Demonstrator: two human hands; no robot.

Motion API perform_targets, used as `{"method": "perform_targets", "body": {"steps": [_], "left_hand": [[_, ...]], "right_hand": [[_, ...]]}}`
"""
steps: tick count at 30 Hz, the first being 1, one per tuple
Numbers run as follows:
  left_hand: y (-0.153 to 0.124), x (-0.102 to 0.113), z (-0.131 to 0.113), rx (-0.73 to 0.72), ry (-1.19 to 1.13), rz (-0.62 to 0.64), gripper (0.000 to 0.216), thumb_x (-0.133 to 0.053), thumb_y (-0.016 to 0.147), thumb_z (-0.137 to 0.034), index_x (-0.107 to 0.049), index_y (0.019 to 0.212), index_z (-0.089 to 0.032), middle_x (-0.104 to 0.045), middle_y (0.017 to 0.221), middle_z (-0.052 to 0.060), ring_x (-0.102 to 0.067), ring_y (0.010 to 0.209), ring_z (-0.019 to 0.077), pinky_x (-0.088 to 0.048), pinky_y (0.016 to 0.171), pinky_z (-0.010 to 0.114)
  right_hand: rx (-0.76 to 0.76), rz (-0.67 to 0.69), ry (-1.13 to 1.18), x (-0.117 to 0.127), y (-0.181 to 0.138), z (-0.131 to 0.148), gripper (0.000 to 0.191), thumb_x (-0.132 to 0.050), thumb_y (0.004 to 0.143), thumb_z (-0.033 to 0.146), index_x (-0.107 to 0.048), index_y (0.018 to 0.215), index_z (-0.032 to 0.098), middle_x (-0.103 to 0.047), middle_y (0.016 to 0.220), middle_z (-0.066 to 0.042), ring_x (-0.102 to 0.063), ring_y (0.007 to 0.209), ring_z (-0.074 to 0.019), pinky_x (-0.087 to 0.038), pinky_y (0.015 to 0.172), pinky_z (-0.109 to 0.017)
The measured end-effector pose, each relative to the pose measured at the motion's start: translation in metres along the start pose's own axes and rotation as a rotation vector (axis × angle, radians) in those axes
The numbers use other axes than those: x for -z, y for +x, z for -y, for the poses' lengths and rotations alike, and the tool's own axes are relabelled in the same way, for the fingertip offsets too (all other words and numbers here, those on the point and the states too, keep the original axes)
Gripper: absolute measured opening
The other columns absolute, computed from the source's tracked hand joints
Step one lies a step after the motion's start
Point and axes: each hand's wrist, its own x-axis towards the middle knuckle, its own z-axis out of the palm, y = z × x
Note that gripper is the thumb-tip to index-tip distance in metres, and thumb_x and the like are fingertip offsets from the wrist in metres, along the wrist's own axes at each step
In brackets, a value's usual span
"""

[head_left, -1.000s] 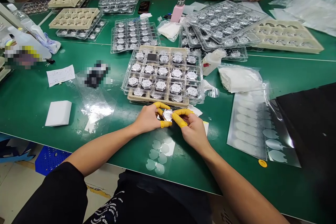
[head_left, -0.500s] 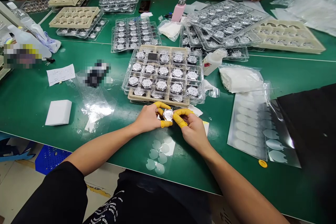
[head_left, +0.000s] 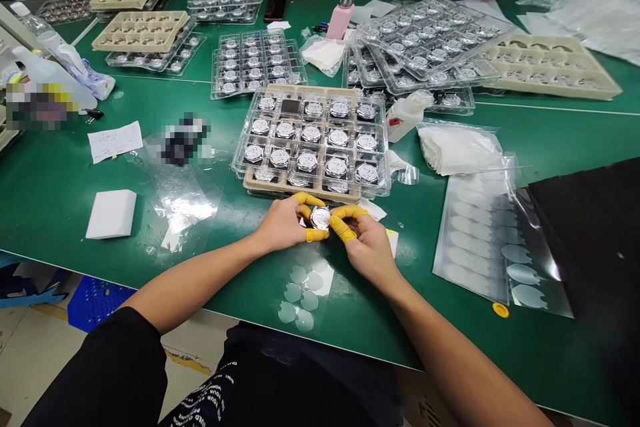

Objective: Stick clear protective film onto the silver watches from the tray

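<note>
A silver watch head (head_left: 321, 217) without a strap is between my two hands, its round face turned up. My left hand (head_left: 286, 223) grips it from the left, with yellow finger cots on the thumb and fingers. On the other side, my right hand (head_left: 367, 237) pinches at the watch's right edge, also in yellow finger cots. Just beyond them lies a clear plastic tray (head_left: 324, 147) of several watch heads, stacked over a beige tray; one compartment shows only a dark square. Below my hands, a sheet of clear round films (head_left: 306, 283) rests on the green table (head_left: 240, 293).
A white foam block (head_left: 111, 213) and a crumpled clear bag (head_left: 187, 203) lie to the left. At right are film sheets (head_left: 473, 233), white cloths (head_left: 459, 150) and a small white bottle (head_left: 407, 117). More watch trays (head_left: 430, 40) stand behind. Several people sit across the table.
</note>
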Motion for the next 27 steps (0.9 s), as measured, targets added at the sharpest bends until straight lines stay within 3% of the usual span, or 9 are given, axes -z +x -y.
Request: {"method": "perform_targets", "body": {"steps": [27], "left_hand": [[-0.0006,-0.0003,-0.0026,-0.013,-0.026,-0.016,0.053,-0.085,0.060,-0.024,-0.070,0.110,-0.018,-0.074,0.083,0.001,-0.068,0.071,0.0141,-0.054,0.069,0.024]], "right_hand": [[0.029,0.007,0.004,0.0000,0.0009,-0.0014,0.037,-0.070,0.081,0.058,-0.065,0.090,0.023,-0.071,0.095,-0.008,-0.067,0.089,-0.0232,-0.056,0.083,-0.041]]}}
